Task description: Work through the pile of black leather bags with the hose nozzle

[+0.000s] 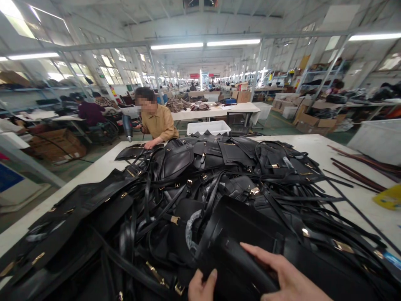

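Observation:
A black leather bag (232, 255) is tilted up in front of me at the near side of the table. My left hand (203, 286) pinches its lower left edge between thumb and fingers. Across its right side lies my right hand (288, 274), forefinger stretched along the surface and the other fingers curled out of sight around the bag. Beneath and around it spreads a heap of similar black bags (178, 159) with straps and gold-coloured buckles. A plastic-wrapped handle (190, 234) shows just left of the held bag.
Across the white table (308, 142), a co-worker (161, 123) holds a heat gun (127, 127) over a black piece. Brown strips (360, 171) and a yellow object (389, 197) lie at the right. Behind the heap stands a white bin (208, 126).

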Motion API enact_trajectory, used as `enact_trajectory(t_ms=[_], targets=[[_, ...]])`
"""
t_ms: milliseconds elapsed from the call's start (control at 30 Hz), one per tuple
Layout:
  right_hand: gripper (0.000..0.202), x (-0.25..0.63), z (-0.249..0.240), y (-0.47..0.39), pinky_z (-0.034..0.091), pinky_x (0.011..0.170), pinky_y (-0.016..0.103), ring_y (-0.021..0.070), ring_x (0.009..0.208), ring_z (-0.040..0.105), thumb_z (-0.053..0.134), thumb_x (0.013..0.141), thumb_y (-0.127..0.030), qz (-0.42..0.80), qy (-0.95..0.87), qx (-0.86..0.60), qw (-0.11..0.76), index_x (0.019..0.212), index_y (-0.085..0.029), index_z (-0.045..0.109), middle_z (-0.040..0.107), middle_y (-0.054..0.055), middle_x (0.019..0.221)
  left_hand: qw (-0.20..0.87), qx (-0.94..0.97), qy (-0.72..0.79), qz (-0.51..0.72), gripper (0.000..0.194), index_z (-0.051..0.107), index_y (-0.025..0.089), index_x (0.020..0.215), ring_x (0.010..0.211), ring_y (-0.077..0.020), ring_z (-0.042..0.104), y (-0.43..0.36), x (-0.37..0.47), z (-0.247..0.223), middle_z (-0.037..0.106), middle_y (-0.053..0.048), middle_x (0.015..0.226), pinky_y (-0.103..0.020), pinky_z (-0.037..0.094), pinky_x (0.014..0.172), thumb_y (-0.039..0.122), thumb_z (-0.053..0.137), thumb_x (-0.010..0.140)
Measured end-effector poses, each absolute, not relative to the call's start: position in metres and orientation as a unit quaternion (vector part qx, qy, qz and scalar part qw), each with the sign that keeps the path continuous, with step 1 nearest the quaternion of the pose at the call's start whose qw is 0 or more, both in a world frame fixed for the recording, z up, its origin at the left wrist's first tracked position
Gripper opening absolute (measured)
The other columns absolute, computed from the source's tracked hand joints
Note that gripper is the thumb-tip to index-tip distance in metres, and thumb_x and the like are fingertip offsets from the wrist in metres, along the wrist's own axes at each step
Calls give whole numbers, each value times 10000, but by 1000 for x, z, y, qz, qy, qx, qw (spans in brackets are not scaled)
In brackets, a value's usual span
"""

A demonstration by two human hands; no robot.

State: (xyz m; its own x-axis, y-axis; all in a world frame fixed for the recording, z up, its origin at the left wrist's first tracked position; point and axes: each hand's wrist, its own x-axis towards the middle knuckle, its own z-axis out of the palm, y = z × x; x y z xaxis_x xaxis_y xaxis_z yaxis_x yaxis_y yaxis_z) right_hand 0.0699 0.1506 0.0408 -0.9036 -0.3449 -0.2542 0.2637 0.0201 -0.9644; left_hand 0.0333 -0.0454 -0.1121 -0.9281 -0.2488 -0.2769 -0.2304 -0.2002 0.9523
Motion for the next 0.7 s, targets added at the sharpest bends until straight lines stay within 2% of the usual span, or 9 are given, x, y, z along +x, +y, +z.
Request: enact_trajectory(t_ms=[100, 233, 333, 400, 433, 500, 567, 633, 700], targets=[[736, 72, 15, 153, 406, 920, 278, 222, 1067, 531, 654, 512, -56, -711, 667, -13, 222, 1212, -230, 507, 608, 5, 1142, -2, 178, -555, -812, 399, 668, 169, 753, 802, -273, 631, -42, 26, -106, 699, -67, 689, -354, 495, 724, 385, 748, 427], [739, 70, -3, 147, 389, 929, 269, 223, 1116, 491, 657, 520, -72, -697, 686, -31, 206, 1220, -241, 490, 544, 8, 1226, -17, 139, -547, -825, 315, 673, 153, 737, 824, -276, 622, -38, 22, -98, 708, -61, 739, -364, 463, 785, 279, 740, 456], [783, 62, 7, 136, 463, 660, 170, 165, 903, 589, 556, 515, 3, -680, 707, -64, 185, 1243, -268, 459, 611, -25, 1096, -31, 115, -583, -804, 299, 665, 137, 777, 846, -276, 616, -36, 22, -93, 711, -66, 798, -358, 448, 802, 224, 725, 497], [805, 57, 19, 131, 391, 463, 131, 95, 629, 578, 513, 529, 15, -689, 701, -60, 175, 1271, -280, 418, 655, -53, 905, -56, 120, -575, -807, 344, 650, 127, 850, 828, -277, 625, -33, 23, -91, 709, -76, 806, -376, 457, 789, 232, 713, 529], [812, 56, 24, 131, 356, 423, 123, 71, 552, 542, 503, 537, 15, -701, 691, -56, 169, 1285, -284, 394, 652, -65, 846, -64, 128, -562, -815, 382, 636, 125, 897, 810, -277, 631, -32, 23, -90, 709, -79, 802, -389, 464, 777, 242, 708, 541], [817, 57, 33, 137, 349, 416, 118, 63, 539, 525, 501, 545, 15, -722, 672, -48, 159, 1291, -296, 382, 643, -69, 857, -52, 148, -537, -829, 468, 598, 134, 985, 800, -271, 637, -29, 22, -88, 707, -77, 814, -397, 472, 766, 249, 707, 544], [814, 61, 35, 146, 416, 502, 129, 98, 679, 580, 533, 539, 19, -721, 669, -53, 170, 1274, -308, 409, 634, -57, 968, -25, 147, -541, -828, 522, 576, 152, 1024, 857, -262, 627, -28, 21, -85, 702, -70, 863, -379, 465, 800, 232, 719, 528], [764, 66, 28, 153, 459, 736, 179, 160, 919, 578, 612, 547, -13, -696, 693, -69, 176, 1239, -299, 466, 608, -38, 1092, -8, 127, -574, -809, 520, 582, 160, 1014, 921, -259, 607, -27, 19, -85, 697, -62, 885, -361, 447, 846, 221, 727, 518], [712, 67, 15, 153, 361, 953, 256, 210, 1100, 494, 687, 562, -90, -671, 717, -91, 169, 1222, -273, 495, 567, -8, 1185, 8, 107, -607, -788, 478, 602, 156, 982, 951, -269, 594, -25, 19, -89, 698, -56, 853, -364, 430, 878, 245, 719, 526]])
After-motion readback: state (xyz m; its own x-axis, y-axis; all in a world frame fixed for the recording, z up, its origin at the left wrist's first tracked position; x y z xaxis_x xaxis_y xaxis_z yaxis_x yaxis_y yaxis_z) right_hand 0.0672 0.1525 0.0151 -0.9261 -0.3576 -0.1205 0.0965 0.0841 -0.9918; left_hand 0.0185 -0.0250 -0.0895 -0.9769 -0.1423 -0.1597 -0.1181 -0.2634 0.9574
